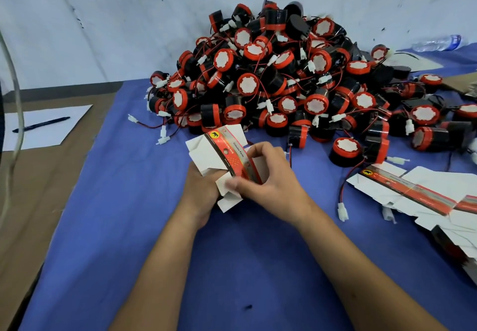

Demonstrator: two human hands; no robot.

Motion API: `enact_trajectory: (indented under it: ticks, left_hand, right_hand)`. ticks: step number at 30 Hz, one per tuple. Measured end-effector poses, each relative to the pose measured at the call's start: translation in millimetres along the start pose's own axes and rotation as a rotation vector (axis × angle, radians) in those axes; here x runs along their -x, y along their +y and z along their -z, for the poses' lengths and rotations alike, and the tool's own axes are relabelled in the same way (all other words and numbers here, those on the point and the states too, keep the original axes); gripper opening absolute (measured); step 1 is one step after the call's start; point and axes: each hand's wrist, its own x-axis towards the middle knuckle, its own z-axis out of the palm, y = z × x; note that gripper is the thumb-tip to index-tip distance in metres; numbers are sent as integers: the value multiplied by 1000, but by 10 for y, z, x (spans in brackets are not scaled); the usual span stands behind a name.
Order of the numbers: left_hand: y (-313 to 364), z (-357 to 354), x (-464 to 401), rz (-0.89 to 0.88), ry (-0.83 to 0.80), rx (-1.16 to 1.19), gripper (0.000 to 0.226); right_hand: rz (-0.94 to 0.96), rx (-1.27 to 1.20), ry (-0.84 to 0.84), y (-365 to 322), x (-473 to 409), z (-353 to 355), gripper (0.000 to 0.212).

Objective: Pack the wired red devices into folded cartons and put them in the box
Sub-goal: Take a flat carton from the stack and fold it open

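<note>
At the left edge of the frame a white sheet of paper [44, 127] lies on brown cardboard [31, 188], with a dark pen [41, 124] resting across it. The blue cloth [124, 214] covering the table fills the middle of the frame. At centre, the left hand [200, 191] is under a partly folded carton [222, 157], white with a red printed band, its grip curled round the lower flaps. Just to the right, the right hand [268, 176] has its grip on the same carton, thumb pressed on a white flap and fingers bent over the red band. Above and to the right, a large pile of red devices [296, 77] with red wires and white plugs reaches the wall. At lower right lie flat unfolded cartons [423, 199], a loose plug [342, 212] beside them. A plastic bottle [438, 43] lies at upper right.
</note>
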Motion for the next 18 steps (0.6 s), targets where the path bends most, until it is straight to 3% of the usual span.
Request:
enact_trajectory:
  ticks: [1,4,7,11,13,16,18]
  left_hand:
    - [8,1,0,-66,-2,-86,27]
    - [-17,-24,1,-247,-39,-314,29]
    - [-18,-23,-26,-379,46,-389,30]
    - [56,48,-80,-102,292,-66,33]
    - [58,135,-96,46,169,106,38]
    - [70,210,-14,158,-376,392,90]
    - [24,163,24,161,-527,388,112]
  right_hand:
    - [-35,-91,13,-22,-17,-18,45]
    - [-62,-325,103,-77,-71,-74,63]
    - [-62,-526,171,-112,-75,-56,69]
    - [-37,-559,96,-69,-68,-16,40]
    - [-69,-642,48,-68,-56,-36,39]
    - [-146,-863,46,-68,-65,-30,48]
    - [-152,-940,-6,-4,-75,-2,32]
